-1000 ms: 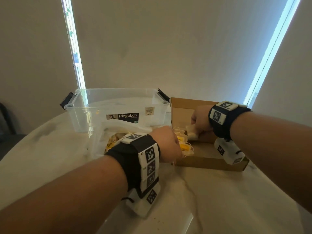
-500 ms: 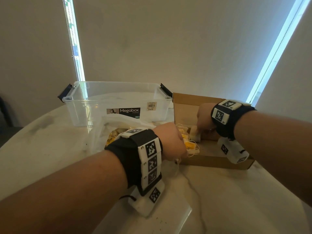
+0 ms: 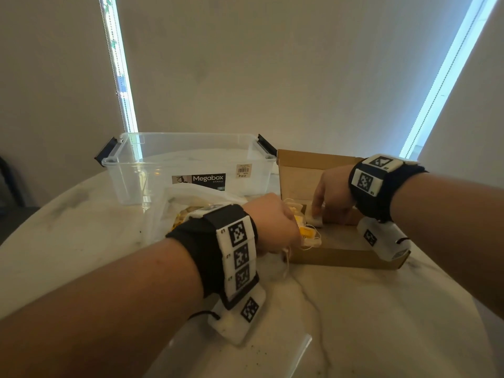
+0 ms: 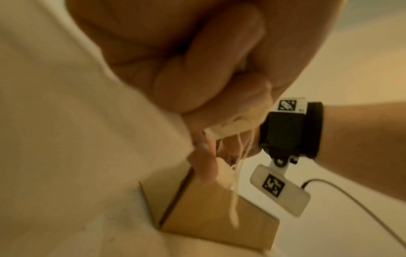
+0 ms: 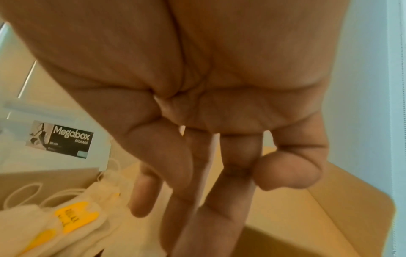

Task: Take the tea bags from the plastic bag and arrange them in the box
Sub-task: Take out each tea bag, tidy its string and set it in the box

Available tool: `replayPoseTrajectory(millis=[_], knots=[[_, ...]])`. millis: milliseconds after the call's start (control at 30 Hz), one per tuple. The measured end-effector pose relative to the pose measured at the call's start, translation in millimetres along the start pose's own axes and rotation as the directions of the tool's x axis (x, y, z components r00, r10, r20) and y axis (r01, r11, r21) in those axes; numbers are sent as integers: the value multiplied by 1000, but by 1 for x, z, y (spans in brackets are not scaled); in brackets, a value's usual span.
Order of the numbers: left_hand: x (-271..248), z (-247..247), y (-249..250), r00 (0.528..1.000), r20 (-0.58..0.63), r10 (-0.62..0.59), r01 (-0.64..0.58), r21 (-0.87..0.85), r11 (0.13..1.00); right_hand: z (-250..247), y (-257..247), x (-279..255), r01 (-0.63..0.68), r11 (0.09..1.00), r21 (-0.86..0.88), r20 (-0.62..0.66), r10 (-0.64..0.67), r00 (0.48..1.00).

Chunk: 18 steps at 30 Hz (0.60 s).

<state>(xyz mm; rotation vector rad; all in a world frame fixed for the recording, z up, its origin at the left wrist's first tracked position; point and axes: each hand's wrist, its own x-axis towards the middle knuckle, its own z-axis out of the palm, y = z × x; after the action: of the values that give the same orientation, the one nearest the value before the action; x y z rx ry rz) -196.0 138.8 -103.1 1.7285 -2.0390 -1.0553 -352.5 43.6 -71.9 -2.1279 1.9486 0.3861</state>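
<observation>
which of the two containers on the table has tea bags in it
The shallow brown cardboard box on the right; the clear plastic Megabox storage bin beside it holds none.

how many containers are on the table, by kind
clear plastic storage tub with black latches: 1
open brown cardboard box: 1
crumpled translucent plastic bag: 1
total: 3 containers. The tea bags themselves overlap too much to count.

Plastic bag (image 3: 174,211) left of box (image 3: 338,252) — tub (image 3: 152,175) behind.
</observation>
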Motion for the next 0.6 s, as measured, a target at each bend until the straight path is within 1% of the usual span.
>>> replayPoseTrajectory(millis=[67, 100, 133, 200, 267, 333, 367, 400, 467, 533, 600], knots=[[0, -7, 0, 997, -6, -71, 68, -215, 974, -7, 4, -6, -3, 999, 46, -11, 4, 1000], [1, -11, 0, 994, 6, -107, 103, -340, 935, -11, 7, -10, -5, 996, 85, -18, 6, 1000], [1, -15, 0, 991, 31, -131, 130, -475, 870, -15, 9, -15, -12, 991, 132, -30, 16, 999], [1, -23, 0, 987, 82, -141, 158, -704, 692, -21, 12, -26, -32, 977, 213, -75, 49, 996], [-1, -28, 2, 985, 104, -139, 164, -821, 547, -26, 14, -37, -34, 961, 274, -127, 71, 989], [-4, -30, 4, 989, 85, -121, 130, -888, 441, -31, 16, -45, 7, 948, 318, -205, 61, 977], [-6, -31, 4, 992, 62, -106, 99, -912, 398, -34, 15, -48, 48, 935, 352, -246, 42, 968], [-7, -31, 5, 995, 40, -91, 71, -928, 366, -35, 13, -52, 96, 911, 401, -266, 15, 964], [-7, -31, 7, 997, -16, -73, 11, -934, 357, -36, 4, -60, 161, 835, 526, -225, -47, 973], [-9, -30, 12, 994, -86, -61, -56, -924, 378, -34, -7, -69, 163, 757, 633, -125, -107, 986], [-10, -28, 16, 984, -170, -57, -135, -911, 390, -32, -14, -77, 156, 702, 695, -67, -153, 986]])
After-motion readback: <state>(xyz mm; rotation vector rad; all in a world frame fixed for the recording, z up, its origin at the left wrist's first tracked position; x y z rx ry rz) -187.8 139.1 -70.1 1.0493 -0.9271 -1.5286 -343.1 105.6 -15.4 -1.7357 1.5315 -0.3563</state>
